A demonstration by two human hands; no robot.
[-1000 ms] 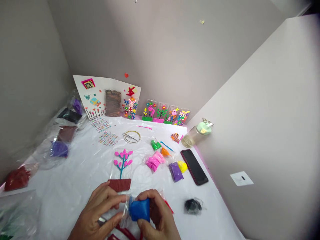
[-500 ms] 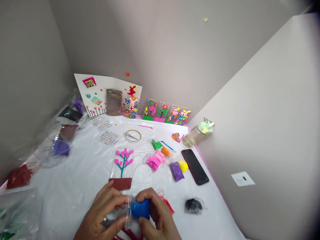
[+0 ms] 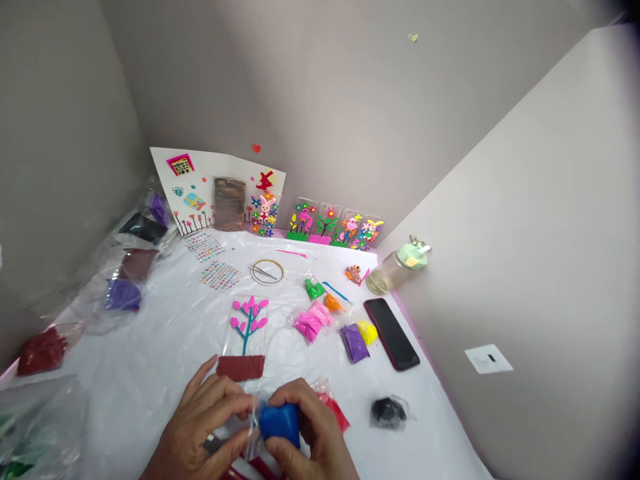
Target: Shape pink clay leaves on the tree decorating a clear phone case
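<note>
Between my hands, low in the head view, is a small clear packet of blue clay (image 3: pixel 280 425). My right hand (image 3: pixel 315 427) grips the blue lump between thumb and fingers. With thumb and fingertips, my left hand (image 3: pixel 210 420) pinches the clear wrapper on the packet's left side. Just beyond them lies a clear phone case (image 3: pixel 257 340) decorated with a clay tree, pink blossoms on a teal stem above a brown base (image 3: pixel 241 367). A red packet (image 3: pixel 334 410) is partly hidden behind my right hand. Something red and something grey beneath my hands are mostly covered.
Pink (image 3: pixel 313 321), purple (image 3: pixel 355 343), yellow (image 3: pixel 368 332), orange and green packets lie right of the case. Further right are a phone (image 3: pixel 391 333), a bottle (image 3: pixel 397 268) and a black packet (image 3: pixel 390 412). Gem sheets (image 3: pixel 220 275) and bagged clay (image 3: pixel 124 295) lie left; decorated cases (image 3: pixel 330 225) lean on the wall.
The blue packet tilts slightly and shifts a little left in my fingers. My left hand moves slightly, its index finger more raised. The whole view drifts a few pixels.
</note>
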